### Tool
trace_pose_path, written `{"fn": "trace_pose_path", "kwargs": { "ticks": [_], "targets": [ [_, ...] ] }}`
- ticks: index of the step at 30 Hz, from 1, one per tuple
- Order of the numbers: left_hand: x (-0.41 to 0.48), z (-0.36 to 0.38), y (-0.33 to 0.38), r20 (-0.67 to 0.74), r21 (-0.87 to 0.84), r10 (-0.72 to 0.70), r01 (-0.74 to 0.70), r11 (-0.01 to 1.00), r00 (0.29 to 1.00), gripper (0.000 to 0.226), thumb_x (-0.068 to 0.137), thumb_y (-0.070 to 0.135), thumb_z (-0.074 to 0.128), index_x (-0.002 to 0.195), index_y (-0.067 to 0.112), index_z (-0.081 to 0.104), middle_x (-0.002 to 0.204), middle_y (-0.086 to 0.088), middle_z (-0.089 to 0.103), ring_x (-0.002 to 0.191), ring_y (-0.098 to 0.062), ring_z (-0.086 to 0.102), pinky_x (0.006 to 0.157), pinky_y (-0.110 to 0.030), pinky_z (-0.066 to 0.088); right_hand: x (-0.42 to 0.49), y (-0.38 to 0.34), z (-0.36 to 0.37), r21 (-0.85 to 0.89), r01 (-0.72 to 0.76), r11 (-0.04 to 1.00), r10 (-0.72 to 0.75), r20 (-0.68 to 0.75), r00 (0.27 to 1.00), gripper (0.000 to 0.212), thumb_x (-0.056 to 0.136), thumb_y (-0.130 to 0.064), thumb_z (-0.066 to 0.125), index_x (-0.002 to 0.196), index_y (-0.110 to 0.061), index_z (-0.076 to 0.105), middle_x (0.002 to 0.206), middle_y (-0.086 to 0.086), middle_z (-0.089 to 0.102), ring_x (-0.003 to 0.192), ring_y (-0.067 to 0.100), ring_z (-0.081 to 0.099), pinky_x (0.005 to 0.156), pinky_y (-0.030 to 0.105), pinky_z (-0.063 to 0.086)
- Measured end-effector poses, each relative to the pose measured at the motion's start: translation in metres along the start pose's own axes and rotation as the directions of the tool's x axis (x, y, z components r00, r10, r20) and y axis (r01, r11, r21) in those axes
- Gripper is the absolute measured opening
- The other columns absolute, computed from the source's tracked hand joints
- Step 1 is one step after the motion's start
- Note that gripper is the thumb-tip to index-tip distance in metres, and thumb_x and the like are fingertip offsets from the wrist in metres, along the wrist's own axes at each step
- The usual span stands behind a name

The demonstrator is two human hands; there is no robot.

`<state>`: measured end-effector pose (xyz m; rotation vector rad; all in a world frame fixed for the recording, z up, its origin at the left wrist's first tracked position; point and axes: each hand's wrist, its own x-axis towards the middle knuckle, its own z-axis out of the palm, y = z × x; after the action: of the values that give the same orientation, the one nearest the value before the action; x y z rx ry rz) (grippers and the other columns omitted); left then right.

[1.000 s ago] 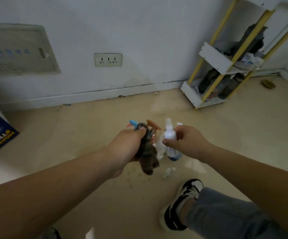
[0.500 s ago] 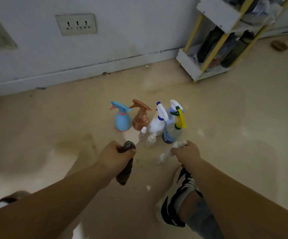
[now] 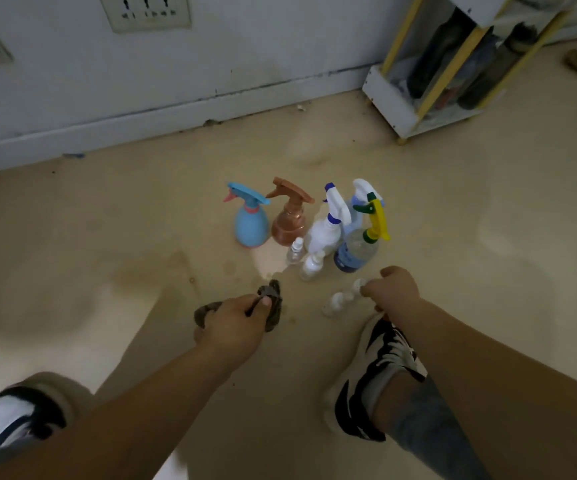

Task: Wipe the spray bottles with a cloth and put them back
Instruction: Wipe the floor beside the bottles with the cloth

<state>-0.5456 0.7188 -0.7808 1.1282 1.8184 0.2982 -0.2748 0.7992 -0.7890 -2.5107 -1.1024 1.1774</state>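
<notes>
Several spray bottles stand grouped on the floor: a blue one (image 3: pixel 250 220), a copper one (image 3: pixel 290 216), a white one (image 3: pixel 327 226) and a clear one with a yellow trigger (image 3: pixel 363 244). Two tiny clear bottles (image 3: pixel 306 258) stand in front of them. My left hand (image 3: pixel 235 323) grips a dark brown cloth (image 3: pixel 273 303) low over the floor. My right hand (image 3: pixel 392 289) pinches the top of a small clear bottle (image 3: pixel 337 301) that lies tilted near the floor, just in front of the group.
My right shoe (image 3: pixel 377 368) is planted just behind the small bottle, and my left shoe (image 3: pixel 20 414) is at the lower left. A white and yellow shelf rack (image 3: pixel 429 81) with dark bottles stands at the back right against the wall. A wall socket (image 3: pixel 147 10) is above.
Both hands have come down toward the floor. The right hand has left the blue-bottomed bottle with the group and now holds a small clear bottle. The view has tilted down and closer.
</notes>
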Motion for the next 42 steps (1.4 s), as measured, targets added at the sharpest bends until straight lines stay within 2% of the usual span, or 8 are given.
{"fn": "trace_pose_path", "kwargs": {
  "ticks": [5, 10, 16, 22, 27, 30, 37, 42],
  "targets": [
    [-0.013, -0.017, -0.002, -0.006, 0.339, 0.111, -0.103, 0.935, 0.994, 0.042, 0.101, 0.062, 0.033, 0.096, 0.039, 0.067, 0.087, 0.008, 0.063, 0.101, -0.023, 0.052, 0.095, -0.043, 0.042, -0.065, -0.037, -0.019, -0.233, 0.307, 0.923, -0.358, -0.219, 0.908, 0.018, 0.092, -0.034, 0.056, 0.106, -0.025, 0.060, 0.098, 0.000, 0.065, 0.088, 0.023, 0.062, 0.074, 0.032, 0.045],
    [-0.021, -0.033, -0.014, -0.021, 0.364, 0.161, -0.142, 0.920, 0.987, 0.038, 0.105, 0.056, 0.030, 0.106, 0.041, 0.064, 0.086, 0.005, 0.066, 0.095, -0.022, 0.059, 0.085, -0.037, 0.045, -0.118, -0.080, 0.031, -0.099, 0.583, 0.807, -0.568, 0.140, 0.811, 0.026, 0.095, -0.041, 0.059, 0.076, -0.024, 0.061, 0.071, -0.005, 0.061, 0.067, 0.012, 0.060, 0.062, 0.029, 0.051],
    [-0.018, -0.046, -0.021, -0.065, 0.642, 0.275, -0.171, 0.748, 0.959, 0.045, 0.108, 0.049, 0.026, 0.110, 0.028, 0.066, 0.102, 0.000, 0.072, 0.121, -0.025, 0.056, 0.114, -0.045, 0.023, -0.114, -0.071, 0.088, -0.032, 0.367, 0.930, -0.312, 0.460, 0.831, 0.019, 0.103, -0.030, 0.055, 0.113, -0.017, 0.063, 0.097, 0.012, 0.070, 0.073, 0.021, 0.067, 0.055, 0.029, 0.053],
    [0.001, -0.015, -0.001, -0.057, 0.664, 0.548, -0.378, 0.645, 0.835, 0.042, 0.107, 0.047, 0.037, 0.142, 0.027, 0.049, 0.116, -0.003, 0.060, 0.093, -0.030, 0.066, 0.061, -0.034, 0.038, -0.073, -0.068, 0.089, 0.078, 0.489, 0.869, -0.495, 0.113, 0.862, 0.023, 0.094, -0.017, 0.057, 0.081, 0.000, 0.063, 0.070, 0.021, 0.061, 0.064, 0.032, 0.060, 0.059, 0.042, 0.051],
    [0.028, 0.071, -0.030, 0.384, 0.594, 0.248, -0.444, 0.671, 0.889, 0.053, 0.102, 0.024, 0.047, 0.154, 0.021, 0.035, 0.147, -0.011, 0.042, 0.124, -0.035, 0.052, 0.091, -0.048, 0.055, -0.051, -0.049, 0.089, 0.059, 0.396, 0.916, -0.399, 0.044, 0.916, 0.014, 0.098, -0.015, 0.050, 0.101, -0.016, 0.064, 0.087, 0.001, 0.060, 0.081, 0.017, 0.058, 0.074, 0.032, 0.050],
    [0.046, 0.094, -0.044, 0.480, 0.691, 0.257, -0.542, 0.479, 0.839, 0.064, 0.103, 0.021, 0.046, 0.162, 0.017, 0.021, 0.171, -0.010, 0.008, 0.155, -0.040, 0.011, 0.125, -0.055, 0.021, -0.043, -0.044, 0.097, 0.078, 0.360, 0.930, -0.366, 0.093, 0.926, 0.022, 0.097, -0.011, 0.048, 0.110, -0.022, 0.062, 0.091, -0.005, 0.057, 0.088, 0.015, 0.058, 0.076, 0.028, 0.048],
    [0.080, 0.106, -0.097, 0.660, 0.592, 0.347, -0.746, 0.305, 0.666, 0.069, 0.107, 0.024, 0.038, 0.165, 0.029, 0.001, 0.172, 0.002, -0.015, 0.156, -0.030, -0.022, 0.124, -0.049, -0.015, -0.025, -0.056, 0.124, 0.066, 0.313, 0.947, -0.320, 0.166, 0.933, 0.027, 0.092, -0.005, 0.048, 0.104, -0.025, 0.063, 0.088, -0.005, 0.061, 0.080, 0.010, 0.059, 0.073, 0.027, 0.048],
    [0.132, 0.076, -0.096, 0.602, 0.610, 0.475, -0.754, 0.245, 0.642, 0.061, 0.105, 0.031, 0.041, 0.162, 0.035, 0.020, 0.173, 0.002, 0.007, 0.159, -0.031, -0.005, 0.128, -0.050, -0.003, -0.018, -0.059, 0.151, 0.115, 0.181, 0.977, -0.198, 0.163, 0.967, 0.019, 0.094, -0.012, 0.052, 0.097, -0.019, 0.068, 0.088, 0.005, 0.068, 0.079, 0.019, 0.064, 0.067, 0.029, 0.053]
  ]
}}
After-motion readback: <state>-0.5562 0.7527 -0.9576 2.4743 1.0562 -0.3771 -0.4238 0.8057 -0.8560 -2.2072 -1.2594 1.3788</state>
